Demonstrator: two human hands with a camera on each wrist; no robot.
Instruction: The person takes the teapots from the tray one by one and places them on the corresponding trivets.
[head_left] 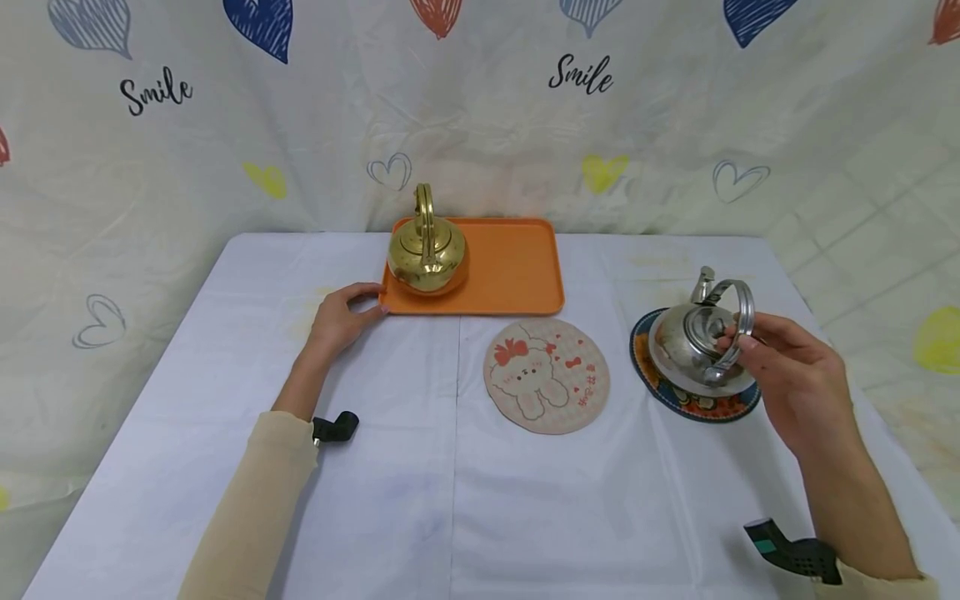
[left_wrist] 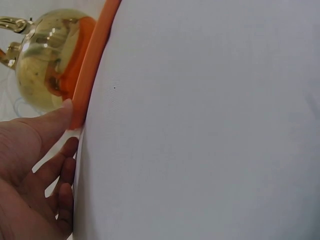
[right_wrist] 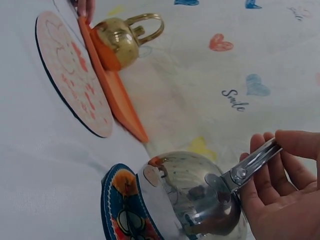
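Pale cloth (head_left: pixel 495 117) printed with hearts and "Smile" hangs behind a white-covered tabletop (head_left: pixel 375 517). At its far edge lies an orange tray (head_left: pixel 510 267), the gold teapot (head_left: pixel 427 254) standing at the tray's left end. The left hand (head_left: pixel 339 317) is at the near left corner of the tray; only the left wrist view shows its thumb touching the rim while other fingers bend loosely below, and I cannot tell whether it pinches the edge. On the right, the silver teapot (head_left: pixel 678 342) sits on a patterned mat (head_left: pixel 701 407), its handle grasped by the right hand (head_left: pixel 802 375). From overhead, the silver spout and lid are visible; the right wrist view gives instead the round rivet (right_wrist: pixel 241 173) at the handle's foot and, beside the tray, the rabbit mat's dark outer edge. That rabbit mat (head_left: pixel 547 383) lies between the hands.
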